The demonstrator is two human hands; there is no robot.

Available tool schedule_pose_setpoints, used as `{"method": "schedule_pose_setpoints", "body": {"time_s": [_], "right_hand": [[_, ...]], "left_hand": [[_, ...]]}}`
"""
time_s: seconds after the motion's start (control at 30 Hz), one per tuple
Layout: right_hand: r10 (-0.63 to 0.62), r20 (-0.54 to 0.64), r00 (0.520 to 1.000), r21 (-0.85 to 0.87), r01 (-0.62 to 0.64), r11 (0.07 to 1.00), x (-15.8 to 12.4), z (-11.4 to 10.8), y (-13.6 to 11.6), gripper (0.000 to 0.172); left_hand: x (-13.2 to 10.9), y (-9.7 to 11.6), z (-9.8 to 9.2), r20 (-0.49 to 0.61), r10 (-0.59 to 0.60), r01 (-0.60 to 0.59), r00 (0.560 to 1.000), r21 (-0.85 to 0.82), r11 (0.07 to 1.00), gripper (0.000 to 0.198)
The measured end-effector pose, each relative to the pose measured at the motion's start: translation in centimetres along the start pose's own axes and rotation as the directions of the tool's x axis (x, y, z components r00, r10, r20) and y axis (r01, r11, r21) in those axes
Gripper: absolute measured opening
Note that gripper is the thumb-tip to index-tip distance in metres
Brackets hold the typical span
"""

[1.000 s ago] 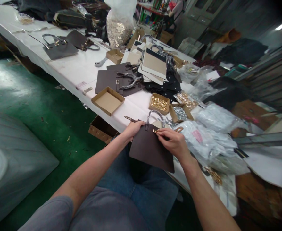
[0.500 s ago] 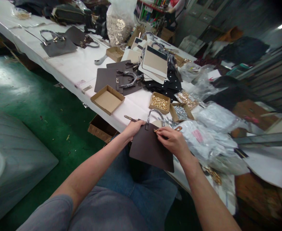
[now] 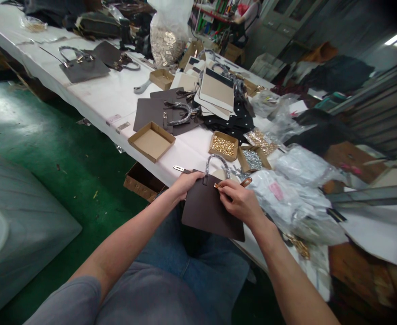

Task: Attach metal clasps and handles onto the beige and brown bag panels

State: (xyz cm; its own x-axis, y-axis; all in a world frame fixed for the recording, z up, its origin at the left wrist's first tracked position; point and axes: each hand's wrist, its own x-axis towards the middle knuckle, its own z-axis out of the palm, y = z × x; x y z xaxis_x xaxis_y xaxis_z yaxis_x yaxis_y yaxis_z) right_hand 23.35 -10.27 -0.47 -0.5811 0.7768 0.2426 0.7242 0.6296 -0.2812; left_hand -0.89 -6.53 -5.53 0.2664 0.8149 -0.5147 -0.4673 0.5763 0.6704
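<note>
A dark brown leather bag panel (image 3: 208,210) with a wrapped handle (image 3: 217,160) hangs over the front edge of the white table (image 3: 107,97), above my lap. My left hand (image 3: 186,183) grips the panel's upper left corner, fingers closed on it. My right hand (image 3: 239,201) pinches a small gold metal fitting (image 3: 218,185) at the panel's top edge. A strap with a metal tip (image 3: 181,169) sticks out to the left and a brown strap end (image 3: 246,182) to the right.
An empty cardboard tray (image 3: 151,141) lies left of my hands. A tray of gold hardware (image 3: 223,146) and one of silver hardware (image 3: 252,159) stand just beyond. Brown panels (image 3: 161,115), beige cards (image 3: 217,90) and plastic bags (image 3: 300,189) crowd the table. Green floor lies left.
My right hand has shifted slightly left along the panel's top edge with the gold fitting. The left hand keeps its hold.
</note>
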Motion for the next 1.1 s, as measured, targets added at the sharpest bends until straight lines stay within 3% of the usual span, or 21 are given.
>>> {"method": "schedule_pose_setpoints", "body": {"time_s": [0.13,0.23,0.3,0.37,0.5,0.57,0.63,0.7,0.73,0.8,0.9,0.97,1.1], "right_hand": [[0.048,-0.029,0.998,0.145,-0.044,0.988,-0.1,-0.8,-0.2,0.016],[0.174,-0.132,0.976,0.255,-0.136,0.957,-0.2,-1.5,0.0,0.007],[0.226,-0.211,0.951,0.239,-0.174,0.955,-0.2,-2.2,0.1,0.006],[0.217,-0.239,0.946,0.172,-0.178,0.969,0.0,-2.9,0.2,0.021],[0.206,-0.162,0.965,0.074,-0.196,0.978,0.2,-4.0,0.1,0.042],[0.319,-0.195,0.927,0.087,-0.308,0.947,0.0,-4.2,-0.1,0.053],[0.488,-0.208,0.848,0.130,-0.470,0.873,-0.5,-4.1,-0.2,0.078],[0.598,-0.095,0.796,0.189,-0.575,0.796,-0.9,-4.2,-0.2,0.094],[0.614,-0.011,0.789,0.225,-0.597,0.770,-1.1,-4.3,-0.1,0.094],[0.592,0.131,0.795,0.300,-0.601,0.740,-1.4,-4.7,0.1,0.082],[0.584,0.196,0.787,0.333,-0.614,0.716,-1.6,-5.8,0.1,0.059],[0.579,0.231,0.782,0.336,-0.622,0.707,-1.6,-6.5,-0.3,0.053],[0.462,0.337,0.820,0.484,-0.572,0.662,-1.6,-7.3,-1.5,0.047]], "left_hand": [[-0.8,-0.5,-0.5,0.080,0.107,-0.112,0.991,0.064,0.992,0.034],[-1.6,-0.7,-0.9,0.158,0.160,-0.172,0.974,0.066,0.983,0.045],[-2.2,-0.7,-0.9,0.185,0.185,-0.199,0.965,0.064,0.978,0.050],[-2.8,-0.8,-0.7,0.203,0.218,-0.237,0.955,0.075,0.969,0.052],[-3.8,-0.9,0.2,0.207,0.273,-0.296,0.939,0.088,0.951,0.051],[-4.1,-1.0,0.5,0.197,0.316,-0.339,0.928,0.095,0.936,0.049],[-4.6,-1.1,0.7,0.199,0.358,-0.384,0.912,0.109,0.917,0.047],[-5.2,-1.0,0.7,0.222,0.384,-0.419,0.896,0.143,0.897,0.045],[-5.5,-1.0,0.7,0.234,0.394,-0.436,0.889,0.169,0.884,0.043],[-6.2,-0.9,0.7,0.261,0.410,-0.470,0.874,0.238,0.850,0.041],[-7.2,-0.6,0.6,0.291,0.424,-0.508,0.858,0.346,0.789,0.039],[-7.6,-0.5,0.6,0.306,0.433,-0.527,0.848,0.391,0.755,0.038],[-8.2,-0.2,0.7,0.328,0.458,-0.562,0.826,0.434,0.704,0.038]]}}
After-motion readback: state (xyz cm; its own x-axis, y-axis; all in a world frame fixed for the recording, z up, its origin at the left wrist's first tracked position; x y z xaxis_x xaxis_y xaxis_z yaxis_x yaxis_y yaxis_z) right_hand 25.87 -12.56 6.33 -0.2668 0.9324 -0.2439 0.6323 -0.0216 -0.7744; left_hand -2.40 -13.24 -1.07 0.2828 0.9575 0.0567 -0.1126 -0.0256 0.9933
